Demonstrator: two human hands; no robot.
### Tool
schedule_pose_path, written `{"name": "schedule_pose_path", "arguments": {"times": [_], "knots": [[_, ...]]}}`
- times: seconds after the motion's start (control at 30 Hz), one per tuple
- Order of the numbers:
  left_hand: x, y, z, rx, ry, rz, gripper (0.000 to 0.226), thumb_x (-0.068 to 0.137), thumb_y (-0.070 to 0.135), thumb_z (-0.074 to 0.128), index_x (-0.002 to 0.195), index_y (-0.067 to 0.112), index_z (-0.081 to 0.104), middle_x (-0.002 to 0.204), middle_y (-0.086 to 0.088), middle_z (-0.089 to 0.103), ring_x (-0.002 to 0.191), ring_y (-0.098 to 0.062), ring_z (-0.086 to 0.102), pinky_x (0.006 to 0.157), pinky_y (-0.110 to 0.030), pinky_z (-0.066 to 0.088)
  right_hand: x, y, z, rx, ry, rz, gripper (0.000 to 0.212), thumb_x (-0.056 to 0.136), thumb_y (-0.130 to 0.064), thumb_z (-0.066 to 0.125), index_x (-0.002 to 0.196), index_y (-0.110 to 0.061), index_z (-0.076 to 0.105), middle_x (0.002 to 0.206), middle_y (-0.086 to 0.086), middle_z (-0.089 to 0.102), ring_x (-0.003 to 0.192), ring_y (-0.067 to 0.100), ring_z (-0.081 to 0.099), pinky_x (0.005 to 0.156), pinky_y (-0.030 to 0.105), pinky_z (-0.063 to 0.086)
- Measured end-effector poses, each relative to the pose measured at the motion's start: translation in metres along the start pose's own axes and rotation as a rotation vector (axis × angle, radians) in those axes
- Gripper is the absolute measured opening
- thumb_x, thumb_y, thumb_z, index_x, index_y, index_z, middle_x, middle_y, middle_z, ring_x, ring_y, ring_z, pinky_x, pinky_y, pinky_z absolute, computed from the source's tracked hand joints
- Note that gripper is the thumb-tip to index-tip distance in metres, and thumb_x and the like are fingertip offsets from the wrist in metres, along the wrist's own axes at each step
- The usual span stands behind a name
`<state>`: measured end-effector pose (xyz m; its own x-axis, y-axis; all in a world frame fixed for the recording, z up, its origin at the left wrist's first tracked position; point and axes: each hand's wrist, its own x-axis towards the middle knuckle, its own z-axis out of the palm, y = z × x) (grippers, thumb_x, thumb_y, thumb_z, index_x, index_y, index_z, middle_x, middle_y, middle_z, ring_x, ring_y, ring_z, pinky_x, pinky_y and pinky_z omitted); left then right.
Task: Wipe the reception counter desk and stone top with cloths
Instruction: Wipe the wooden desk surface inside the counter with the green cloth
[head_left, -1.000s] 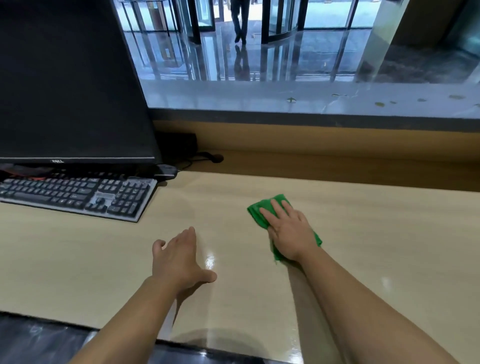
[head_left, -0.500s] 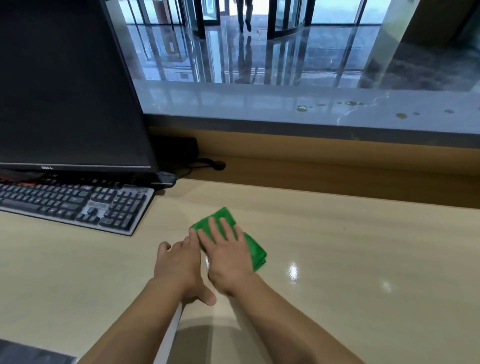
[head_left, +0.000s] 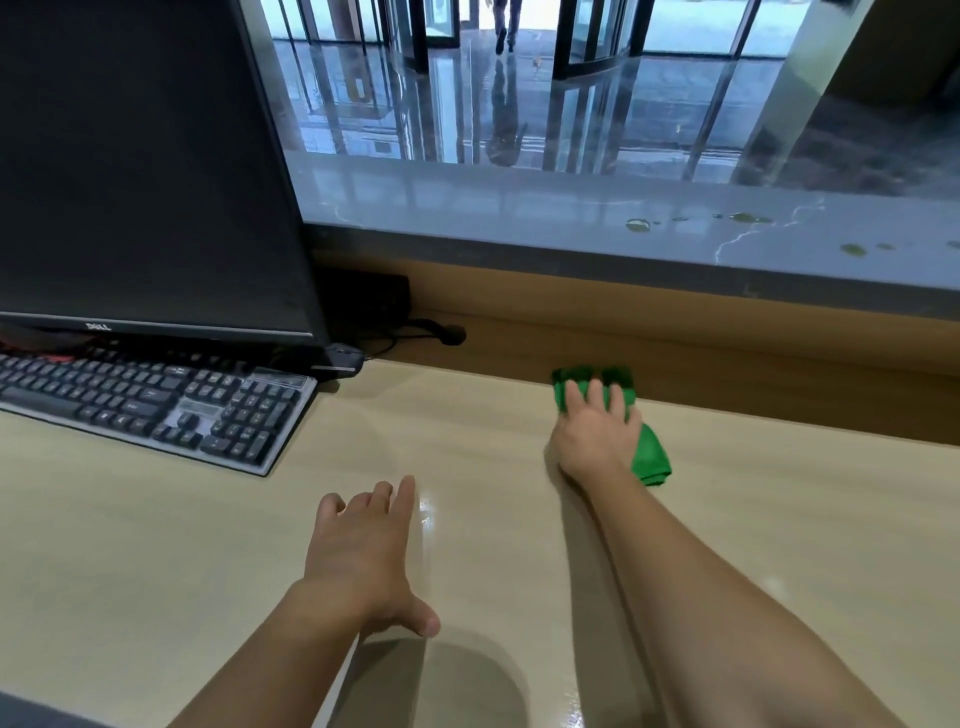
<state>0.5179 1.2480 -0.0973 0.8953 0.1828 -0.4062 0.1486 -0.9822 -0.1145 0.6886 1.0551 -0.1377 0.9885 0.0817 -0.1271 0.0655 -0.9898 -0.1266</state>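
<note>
Green cloth (head_left: 650, 460): middle hidden under right grip (head_left: 595, 436), far end blurred. Monitor (head_left: 140, 156): cut by top, left edges. Keyboard (head_left: 156, 400): left end cut.

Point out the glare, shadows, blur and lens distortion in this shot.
Head view: a small glare spot sits on the desk just beyond the left hand; that hand's soft shadow falls near the desk's front edge; the right hand and green cloth look slightly smeared; the wide lens slants the monitor edge and the stone top; the lobby floor mirrors daylight.
</note>
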Motion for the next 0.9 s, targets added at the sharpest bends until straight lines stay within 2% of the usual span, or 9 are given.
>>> {"name": "schedule_pose_path", "arguments": {"times": [0.1, 0.2, 0.27, 0.33, 0.43, 0.57, 0.73, 0.83, 0.9], "knots": [[0.006, -0.001, -0.005, -0.05, 0.002, -0.012, 0.143, 0.043, 0.085, 0.065, 0.153, 0.023, -0.003, 0.14, 0.008, 0.04, 0.129, -0.015, 0.04, 0.105, -0.04, 0.019, -0.022, -0.047, 0.009, -0.046, 0.006, -0.285, 0.068, 0.094, -0.023, 0.043, 0.154, -0.03, 0.013, 0.163, 0.004, 0.0, 0.149, 0.028, 0.002, 0.117, 0.047, 0.006], [0.018, 0.0, -0.014, -0.089, 0.066, -0.02, 0.13, 0.046, 0.086, 0.061, 0.149, 0.024, 0.013, 0.126, 0.011, 0.051, 0.121, -0.014, 0.046, 0.099, -0.038, 0.021, -0.03, -0.069, 0.014, -0.087, -0.024, -0.623, 0.064, 0.098, -0.028, 0.044, 0.154, -0.033, 0.013, 0.164, 0.001, 0.0, 0.149, 0.026, 0.002, 0.117, 0.046, 0.006], [0.027, 0.003, -0.017, -0.095, 0.103, -0.003, 0.124, 0.048, 0.087, 0.061, 0.147, 0.024, 0.021, 0.134, 0.011, 0.047, 0.128, -0.013, 0.041, 0.102, -0.038, 0.019, -0.013, -0.059, 0.008, -0.108, -0.065, -0.701, 0.055, 0.102, -0.031, 0.035, 0.153, -0.036, 0.016, 0.164, -0.002, 0.002, 0.149, 0.023, 0.004, 0.117, 0.043, 0.01], [0.036, 0.009, -0.018, -0.101, 0.105, 0.01, 0.129, 0.051, 0.086, 0.062, 0.152, 0.022, 0.014, 0.155, 0.007, 0.028, 0.142, -0.011, 0.025, 0.111, -0.04, 0.012, 0.012, -0.038, -0.002, -0.098, -0.104, -0.639, 0.052, 0.103, -0.03, 0.028, 0.153, -0.038, 0.016, 0.163, -0.002, 0.008, 0.148, 0.023, 0.009, 0.116, 0.042, 0.013], [0.048, 0.021, -0.024, -0.1, 0.089, 0.045, 0.132, 0.054, 0.082, 0.066, 0.154, 0.019, 0.007, 0.162, 0.003, 0.009, 0.148, -0.009, 0.008, 0.116, -0.041, 0.005, 0.044, -0.002, -0.017, -0.09, -0.114, -0.4, 0.051, 0.101, -0.028, 0.029, 0.15, -0.039, 0.022, 0.157, 0.004, 0.028, 0.139, 0.027, 0.031, 0.106, 0.042, 0.027], [0.063, 0.031, -0.031, -0.108, 0.08, 0.104, 0.124, 0.051, 0.076, 0.072, 0.148, 0.02, 0.021, 0.155, 0.006, 0.022, 0.143, -0.009, 0.021, 0.112, -0.038, 0.007, 0.064, 0.041, -0.025, 0.003, -0.163, -0.142, 0.057, 0.1, -0.032, 0.031, 0.152, -0.045, 0.012, 0.163, -0.007, -0.006, 0.15, 0.018, -0.008, 0.118, 0.044, 0.016], [0.071, 0.031, -0.031, -0.202, 0.086, 0.119, 0.097, 0.045, 0.074, 0.075, 0.122, 0.026, 0.041, 0.127, 0.014, 0.043, 0.123, -0.01, 0.043, 0.106, -0.034, 0.017, 0.069, 0.033, -0.022, 0.047, -0.108, 0.047, 0.063, 0.098, -0.032, 0.038, 0.154, -0.038, 0.01, 0.163, -0.003, -0.007, 0.15, 0.023, -0.008, 0.118, 0.045, 0.013], [0.073, 0.023, -0.018, -0.43, 0.086, 0.062, 0.125, 0.042, 0.07, 0.077, 0.145, 0.029, 0.02, 0.134, 0.016, 0.047, 0.129, -0.019, 0.036, 0.108, -0.03, 0.02, 0.061, -0.008, -0.019, 0.071, -0.08, 0.011, 0.058, 0.096, -0.031, 0.04, 0.15, -0.039, 0.022, 0.163, -0.003, 0.008, 0.149, 0.023, 0.006, 0.111, 0.042, 0.023], [0.073, 0.017, -0.011, -0.552, 0.078, 0.019, 0.141, 0.043, 0.068, 0.078, 0.152, 0.031, -0.004, 0.145, 0.019, 0.039, 0.138, -0.023, 0.026, 0.107, -0.025, 0.018, 0.043, -0.043, -0.01, 0.057, -0.018, -0.211, 0.056, 0.092, -0.022, 0.043, 0.144, -0.038, 0.034, 0.155, -0.001, 0.033, 0.143, 0.025, 0.025, 0.104, 0.04, 0.027]]}}
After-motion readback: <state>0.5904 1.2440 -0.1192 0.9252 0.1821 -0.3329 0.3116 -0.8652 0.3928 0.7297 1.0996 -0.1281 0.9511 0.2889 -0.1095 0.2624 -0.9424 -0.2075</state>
